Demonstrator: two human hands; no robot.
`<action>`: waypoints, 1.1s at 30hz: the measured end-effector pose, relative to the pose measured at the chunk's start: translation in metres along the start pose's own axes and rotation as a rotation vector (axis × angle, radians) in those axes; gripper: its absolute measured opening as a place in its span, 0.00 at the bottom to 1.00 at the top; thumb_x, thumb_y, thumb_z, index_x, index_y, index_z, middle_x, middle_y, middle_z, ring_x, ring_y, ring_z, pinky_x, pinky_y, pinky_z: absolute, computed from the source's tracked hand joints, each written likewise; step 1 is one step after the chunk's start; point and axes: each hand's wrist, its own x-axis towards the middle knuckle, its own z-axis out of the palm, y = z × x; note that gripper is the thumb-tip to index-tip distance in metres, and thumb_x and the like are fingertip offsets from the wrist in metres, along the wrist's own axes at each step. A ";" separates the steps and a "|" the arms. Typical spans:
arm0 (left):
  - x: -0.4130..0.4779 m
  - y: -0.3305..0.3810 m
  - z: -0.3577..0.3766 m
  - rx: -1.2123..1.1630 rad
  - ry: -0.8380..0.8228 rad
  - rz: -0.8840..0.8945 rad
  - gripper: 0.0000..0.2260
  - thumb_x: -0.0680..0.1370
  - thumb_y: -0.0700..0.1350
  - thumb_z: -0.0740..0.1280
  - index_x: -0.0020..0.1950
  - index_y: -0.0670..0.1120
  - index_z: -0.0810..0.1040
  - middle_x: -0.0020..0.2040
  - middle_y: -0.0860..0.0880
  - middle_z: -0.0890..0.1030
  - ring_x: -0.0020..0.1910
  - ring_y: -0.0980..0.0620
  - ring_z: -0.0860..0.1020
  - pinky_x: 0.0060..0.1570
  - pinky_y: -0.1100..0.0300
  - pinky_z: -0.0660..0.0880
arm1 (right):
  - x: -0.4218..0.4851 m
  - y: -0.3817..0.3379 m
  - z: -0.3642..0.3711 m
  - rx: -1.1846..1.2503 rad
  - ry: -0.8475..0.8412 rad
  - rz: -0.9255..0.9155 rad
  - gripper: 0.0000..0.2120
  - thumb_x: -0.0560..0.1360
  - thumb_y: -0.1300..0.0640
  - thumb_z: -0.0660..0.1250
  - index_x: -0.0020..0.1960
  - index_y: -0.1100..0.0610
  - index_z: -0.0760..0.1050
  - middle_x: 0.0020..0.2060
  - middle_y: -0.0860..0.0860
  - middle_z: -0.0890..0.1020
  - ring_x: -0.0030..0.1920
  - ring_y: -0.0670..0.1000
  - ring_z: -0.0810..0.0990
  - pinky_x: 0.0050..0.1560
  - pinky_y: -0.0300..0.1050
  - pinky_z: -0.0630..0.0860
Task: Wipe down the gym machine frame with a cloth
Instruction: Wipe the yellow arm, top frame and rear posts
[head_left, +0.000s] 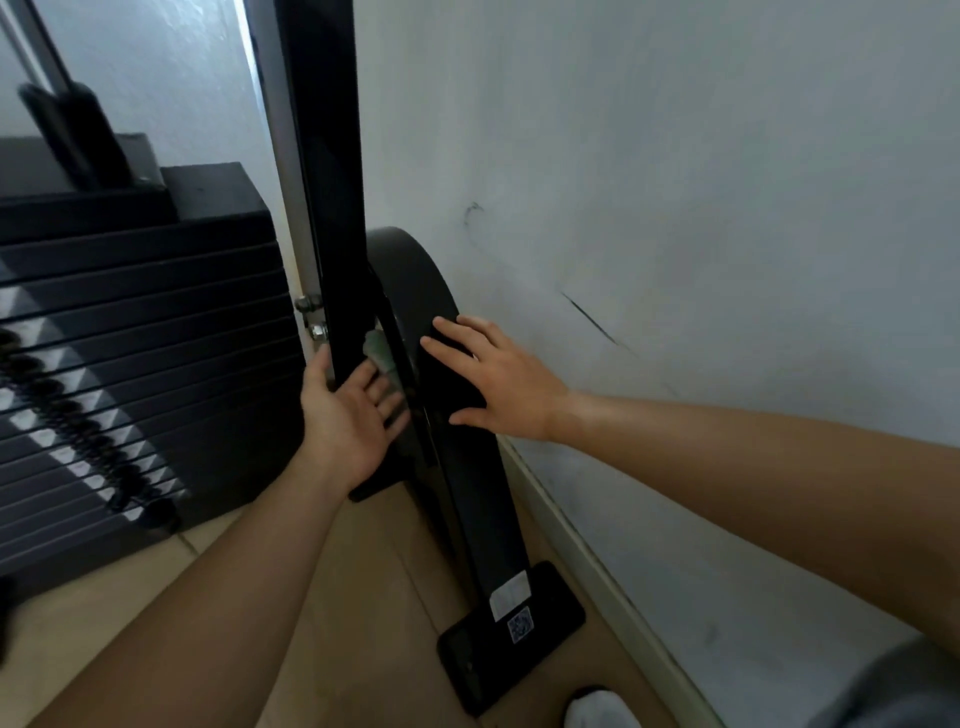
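Left forearm (208, 597) outstretched | left hand (348, 415) flat, pressing cloth (378, 353) on frame (332, 208) | right hand (501, 384) splayed flat on frame

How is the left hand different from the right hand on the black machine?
The left hand presses a pale cloth against the upright post; the right hand has no cloth. The left hand's thumb sits on the post's other side; the right hand lies flat, fingers spread, on the sloping bar. Both are bare, and neither makes a fist.
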 end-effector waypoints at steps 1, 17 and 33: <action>-0.001 -0.004 -0.002 0.016 0.001 -0.017 0.36 0.75 0.71 0.56 0.75 0.51 0.73 0.70 0.47 0.78 0.73 0.44 0.71 0.75 0.43 0.61 | 0.000 0.001 0.001 -0.007 0.005 0.000 0.47 0.72 0.41 0.74 0.82 0.52 0.54 0.81 0.53 0.56 0.79 0.57 0.54 0.74 0.52 0.64; -0.018 -0.076 -0.039 0.380 0.147 -0.396 0.27 0.81 0.66 0.56 0.61 0.46 0.82 0.51 0.43 0.86 0.52 0.44 0.82 0.52 0.51 0.77 | 0.000 0.001 0.001 -0.029 -0.006 0.001 0.47 0.71 0.39 0.73 0.82 0.51 0.55 0.80 0.54 0.57 0.79 0.58 0.56 0.71 0.58 0.68; 0.017 -0.045 -0.068 1.459 0.070 0.546 0.06 0.81 0.43 0.67 0.55 0.46 0.83 0.50 0.47 0.83 0.48 0.51 0.80 0.46 0.60 0.71 | 0.021 -0.003 -0.003 -0.012 0.153 -0.003 0.37 0.73 0.38 0.69 0.77 0.53 0.66 0.77 0.56 0.64 0.73 0.62 0.64 0.65 0.61 0.68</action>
